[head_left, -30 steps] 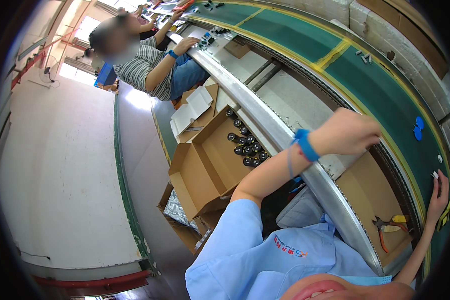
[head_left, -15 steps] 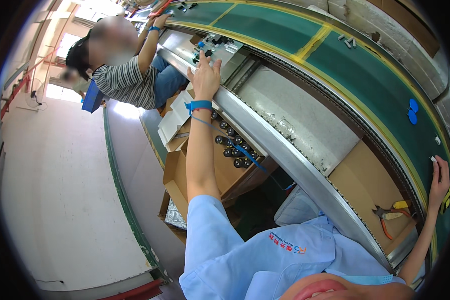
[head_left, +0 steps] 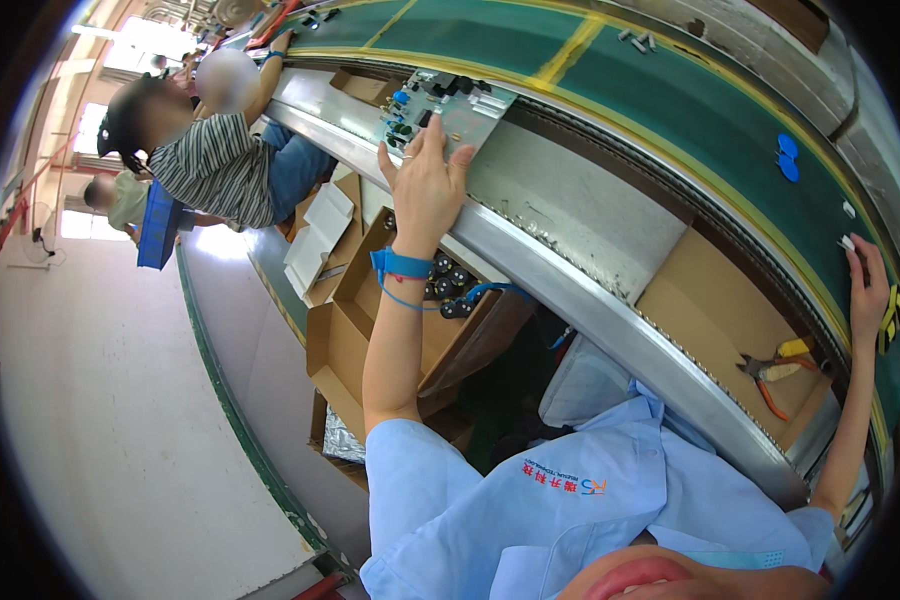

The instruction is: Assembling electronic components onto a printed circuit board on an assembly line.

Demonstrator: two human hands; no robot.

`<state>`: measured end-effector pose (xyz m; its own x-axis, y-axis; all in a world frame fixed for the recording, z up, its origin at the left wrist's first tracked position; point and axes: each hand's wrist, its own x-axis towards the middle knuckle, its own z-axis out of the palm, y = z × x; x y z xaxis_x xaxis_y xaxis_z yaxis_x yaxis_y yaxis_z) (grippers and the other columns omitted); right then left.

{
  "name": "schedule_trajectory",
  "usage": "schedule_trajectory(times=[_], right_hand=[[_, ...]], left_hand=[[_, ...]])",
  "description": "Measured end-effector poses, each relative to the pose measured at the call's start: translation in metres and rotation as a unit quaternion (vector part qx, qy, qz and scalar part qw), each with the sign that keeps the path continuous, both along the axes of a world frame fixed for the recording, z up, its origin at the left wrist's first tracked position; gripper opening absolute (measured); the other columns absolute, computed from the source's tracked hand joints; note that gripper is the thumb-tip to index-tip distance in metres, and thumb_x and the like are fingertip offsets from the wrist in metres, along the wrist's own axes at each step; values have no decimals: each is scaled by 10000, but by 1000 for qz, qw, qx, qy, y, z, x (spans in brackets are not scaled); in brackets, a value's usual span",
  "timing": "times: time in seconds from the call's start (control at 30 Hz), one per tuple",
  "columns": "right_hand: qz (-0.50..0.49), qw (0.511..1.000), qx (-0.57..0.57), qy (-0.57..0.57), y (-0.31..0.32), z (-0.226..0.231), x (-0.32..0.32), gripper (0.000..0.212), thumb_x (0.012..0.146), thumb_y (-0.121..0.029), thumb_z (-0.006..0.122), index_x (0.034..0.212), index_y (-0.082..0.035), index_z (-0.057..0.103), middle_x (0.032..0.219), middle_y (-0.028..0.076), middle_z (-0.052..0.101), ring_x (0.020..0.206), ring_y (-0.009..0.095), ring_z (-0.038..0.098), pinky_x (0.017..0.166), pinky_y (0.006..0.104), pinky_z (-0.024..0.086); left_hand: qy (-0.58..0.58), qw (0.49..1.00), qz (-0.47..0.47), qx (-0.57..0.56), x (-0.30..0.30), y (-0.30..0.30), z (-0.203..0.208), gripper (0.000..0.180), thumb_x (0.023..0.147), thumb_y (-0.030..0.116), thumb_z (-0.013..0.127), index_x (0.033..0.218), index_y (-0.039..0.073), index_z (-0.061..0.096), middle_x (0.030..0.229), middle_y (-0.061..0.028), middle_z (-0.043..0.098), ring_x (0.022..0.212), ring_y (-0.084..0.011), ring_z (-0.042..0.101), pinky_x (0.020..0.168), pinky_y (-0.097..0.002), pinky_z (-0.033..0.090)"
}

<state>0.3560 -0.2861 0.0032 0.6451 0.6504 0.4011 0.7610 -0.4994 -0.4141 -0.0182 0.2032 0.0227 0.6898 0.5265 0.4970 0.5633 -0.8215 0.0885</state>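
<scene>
My left hand (head_left: 430, 195) is stretched out, fingers spread, at the near edge of a circuit board (head_left: 470, 128). Its fingertips overlap the board's edge; whether they press on it I cannot tell. Blue, black and silver components stand on the board, which rests on the metal-railed line. A blue wrist strap (head_left: 402, 264) with a cord circles my left wrist. Far to the right, my right hand (head_left: 870, 290) pinches a small white part (head_left: 847, 242) over the green belt (head_left: 710, 130). Another small white piece (head_left: 849, 209) lies just beyond it.
Orange-handled cutters (head_left: 763, 383) lie on cardboard inside the rail (head_left: 580, 270). Blue discs (head_left: 788, 158) and small grey cylinders (head_left: 637, 41) sit on the belt. An open carton (head_left: 355, 345) and a box of black round parts (head_left: 452, 283) stand left. A co-worker (head_left: 220, 165) in stripes sits farther along.
The view has shifted. My left hand has its fingers lower over the board's near edge, and more of the board shows. My right hand still pinches the small white part, now nearer the other white piece.
</scene>
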Motion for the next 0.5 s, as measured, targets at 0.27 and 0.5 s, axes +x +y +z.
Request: schedule_trajectory(times=[0.27, 0.5], right_hand=[[-16, 996, 72, 58, 6, 11, -12, 169, 912, -90, 580, 1066, -37, 624, 995, -5, 563, 794, 63, 501, 687, 178, 394], [137, 968, 168, 126, 83, 74, -103, 156, 893, -64, 588, 1037, -27, 635, 961, -14, 585, 772, 47, 511, 676, 170, 393]], left_hand=[[-8, 991, -128, -39, 16, -125, 7, 578, 888, 443, 520, 1255, -3, 490, 1016, -113, 657, 1145, -264, 536, 1099, -521, 83], [57, 967, -247, -37, 23, -232, 15, 625, 839, 506, 529, 1226, 15, 527, 1099, -152, 622, 1210, -289, 481, 1103, -556, 106]])
